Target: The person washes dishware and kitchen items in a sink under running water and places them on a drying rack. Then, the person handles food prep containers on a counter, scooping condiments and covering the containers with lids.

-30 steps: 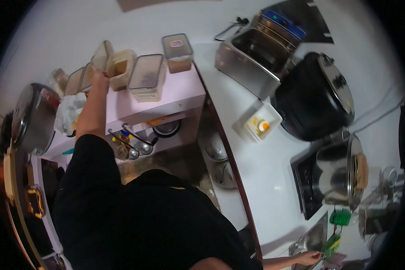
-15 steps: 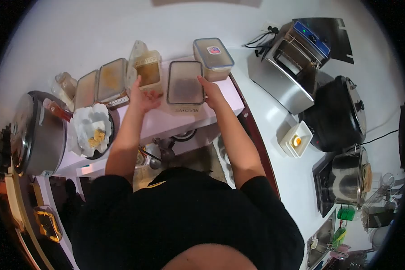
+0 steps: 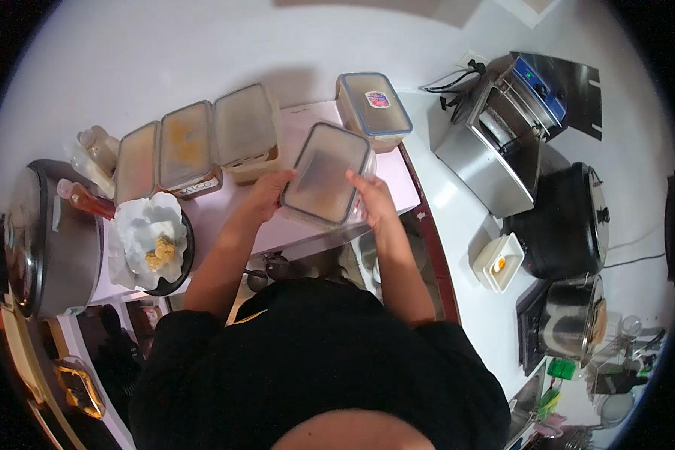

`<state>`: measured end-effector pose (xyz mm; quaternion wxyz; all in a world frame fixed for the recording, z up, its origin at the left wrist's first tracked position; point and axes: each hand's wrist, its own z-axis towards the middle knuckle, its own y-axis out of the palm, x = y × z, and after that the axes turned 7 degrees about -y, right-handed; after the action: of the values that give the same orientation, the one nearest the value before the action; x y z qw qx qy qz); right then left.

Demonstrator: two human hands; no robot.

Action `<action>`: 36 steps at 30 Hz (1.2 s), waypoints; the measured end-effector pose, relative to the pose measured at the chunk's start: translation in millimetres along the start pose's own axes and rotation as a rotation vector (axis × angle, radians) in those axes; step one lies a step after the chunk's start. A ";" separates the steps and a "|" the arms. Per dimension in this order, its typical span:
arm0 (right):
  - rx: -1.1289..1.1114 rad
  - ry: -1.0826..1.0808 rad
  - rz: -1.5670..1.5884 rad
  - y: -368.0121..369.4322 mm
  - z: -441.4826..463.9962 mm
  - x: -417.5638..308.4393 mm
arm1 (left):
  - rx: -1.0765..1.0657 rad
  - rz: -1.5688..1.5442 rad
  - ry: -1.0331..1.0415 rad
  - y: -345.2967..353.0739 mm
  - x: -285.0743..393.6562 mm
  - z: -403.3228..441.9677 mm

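Both hands hold a clear lidded container (image 3: 328,174), tilted above the pink shelf (image 3: 300,116). My left hand (image 3: 271,193) grips its left edge, and my right hand (image 3: 373,199) grips its right side with the thumb on the lid. Just left of it stands a container with a greyish lid (image 3: 246,127) resting over it. Beside that are a container with yellow stains under its lid (image 3: 185,146) and another lidded one (image 3: 136,161). A blue-rimmed container (image 3: 375,109) stands at the right end of the shelf.
A paper-lined bowl (image 3: 146,232) with fried pieces sits at left, near a large pot (image 3: 67,240). On the white counter (image 3: 469,322) at right are a fryer (image 3: 495,142), a black cooker (image 3: 559,221), a white dish with an egg (image 3: 499,262) and a steel pot (image 3: 570,319).
The held container has been lifted and turned, and my left hand has moved right onto it. The lid of the neighbouring container, upright before, now lies over it. The view has shifted.
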<state>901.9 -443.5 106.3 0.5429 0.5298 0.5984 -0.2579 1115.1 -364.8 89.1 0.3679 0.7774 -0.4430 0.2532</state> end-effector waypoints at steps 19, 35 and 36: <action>-0.260 0.359 -0.074 -59.3 82.2 -25.8 | 0.188 -0.330 0.144 51.5 -46.1 -69.4; -0.057 -0.698 -0.961 -25.0 38.6 -49.1 | 0.257 -0.239 0.628 44.0 -24.8 -95.0; -0.110 -0.682 -0.916 -30.8 41.5 -50.2 | 0.231 -0.240 0.659 53.0 -19.2 -103.8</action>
<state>881.8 -507.4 132.9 0.5649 0.0744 0.5705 -0.5916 1052.5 -290.3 156.1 0.4276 0.7371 -0.1749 0.4933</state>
